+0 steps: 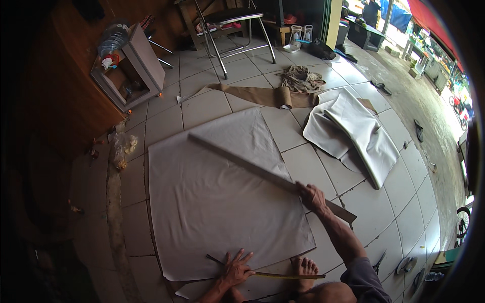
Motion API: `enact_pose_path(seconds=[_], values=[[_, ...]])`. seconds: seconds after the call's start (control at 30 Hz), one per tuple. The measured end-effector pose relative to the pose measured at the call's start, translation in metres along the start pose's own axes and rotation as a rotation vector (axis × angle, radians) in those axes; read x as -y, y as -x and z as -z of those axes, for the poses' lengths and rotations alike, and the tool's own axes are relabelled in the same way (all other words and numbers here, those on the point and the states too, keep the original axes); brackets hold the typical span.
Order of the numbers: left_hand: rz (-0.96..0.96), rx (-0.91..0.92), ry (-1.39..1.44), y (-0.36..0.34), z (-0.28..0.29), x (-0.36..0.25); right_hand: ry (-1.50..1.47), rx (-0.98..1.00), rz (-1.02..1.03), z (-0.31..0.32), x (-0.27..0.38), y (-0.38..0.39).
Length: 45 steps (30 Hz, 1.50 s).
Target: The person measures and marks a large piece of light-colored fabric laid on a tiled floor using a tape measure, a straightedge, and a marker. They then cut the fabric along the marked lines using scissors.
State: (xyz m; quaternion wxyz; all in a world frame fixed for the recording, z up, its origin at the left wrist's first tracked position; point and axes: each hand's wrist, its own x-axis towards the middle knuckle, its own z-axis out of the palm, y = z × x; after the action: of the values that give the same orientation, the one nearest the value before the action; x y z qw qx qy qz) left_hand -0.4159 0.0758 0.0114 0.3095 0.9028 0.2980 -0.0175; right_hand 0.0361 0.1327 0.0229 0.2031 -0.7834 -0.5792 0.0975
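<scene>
My right hand (311, 197) is closed around a long flat bar (242, 163); my left hand (235, 269) lies fingers spread on the pale sheet (217, 212), touching a yellow tape (288, 276).

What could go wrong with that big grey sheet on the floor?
The grey sheet has wrinkles, so anything measured on it might come out wrong. The right hand grips the long bar nearer one end, so the far end could swing or drag the sheet. The thin yellow strip lies right by a bare foot, so a small step might knock it.
</scene>
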Motion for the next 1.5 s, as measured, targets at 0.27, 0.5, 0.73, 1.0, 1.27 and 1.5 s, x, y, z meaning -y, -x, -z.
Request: enact_pose_path(seconds=[0.27, 0.5, 0.73, 1.0, 1.27, 1.5], values=[[0.034, 0.045, 0.0, -0.012, 0.006, 0.001, 0.066, -0.196, -0.298, 0.007, -0.032, -0.063], [0.029, -0.007, 0.014, -0.011, 0.001, 0.001, -0.235, -0.245, -0.19, 0.012, -0.003, 0.052], [0.039, 0.044, -0.002, -0.012, 0.006, 0.0, -0.313, 0.204, -0.232, 0.07, 0.005, 0.205], [0.029, 0.009, -0.006, -0.011, 0.006, -0.002, 0.128, 0.369, -0.015, 0.101, -0.042, 0.251], [0.036, 0.079, -0.052, -0.012, 0.011, -0.003, 0.226, 0.186, -0.095, 0.093, -0.121, 0.174], [0.052, 0.078, -0.048, -0.012, 0.01, -0.005, 0.221, 0.026, -0.203, 0.081, -0.118, 0.054]])
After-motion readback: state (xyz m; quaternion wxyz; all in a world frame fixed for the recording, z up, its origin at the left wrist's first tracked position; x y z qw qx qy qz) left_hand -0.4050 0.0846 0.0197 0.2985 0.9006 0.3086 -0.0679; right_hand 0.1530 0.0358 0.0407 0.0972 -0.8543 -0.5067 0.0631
